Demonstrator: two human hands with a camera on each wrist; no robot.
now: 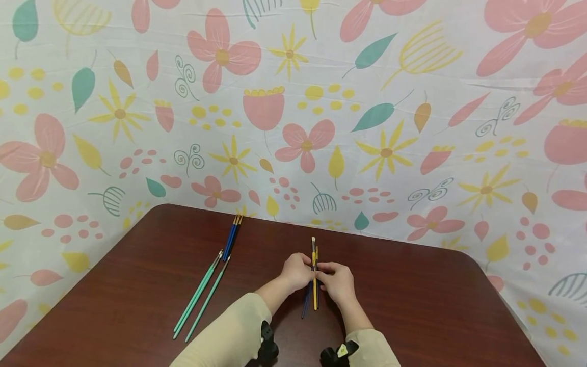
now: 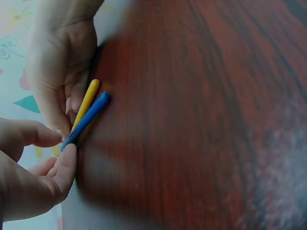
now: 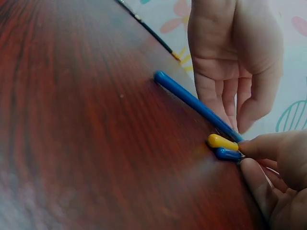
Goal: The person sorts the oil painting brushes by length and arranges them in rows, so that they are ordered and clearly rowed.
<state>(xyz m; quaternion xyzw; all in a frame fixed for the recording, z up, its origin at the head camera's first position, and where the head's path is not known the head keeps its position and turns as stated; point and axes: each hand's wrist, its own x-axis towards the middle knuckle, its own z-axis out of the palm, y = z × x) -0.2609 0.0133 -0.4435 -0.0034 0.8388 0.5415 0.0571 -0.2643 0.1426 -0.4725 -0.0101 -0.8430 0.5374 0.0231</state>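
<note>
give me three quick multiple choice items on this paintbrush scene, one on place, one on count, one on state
1. Where do the two green brushes lie?
A. left of the hands
B. right of the hands
C. on the cloth

2. How many green brushes are there?
A. one
B. two
C. four

3. What are the left hand and right hand doing?
A. resting flat
B. pinching the yellow and blue brushes
C. hanging off the table

Answers: 1 A, they lie at the left of the table. 2 B, two green handles show. 3 B, fingers close on the bundle.
</note>
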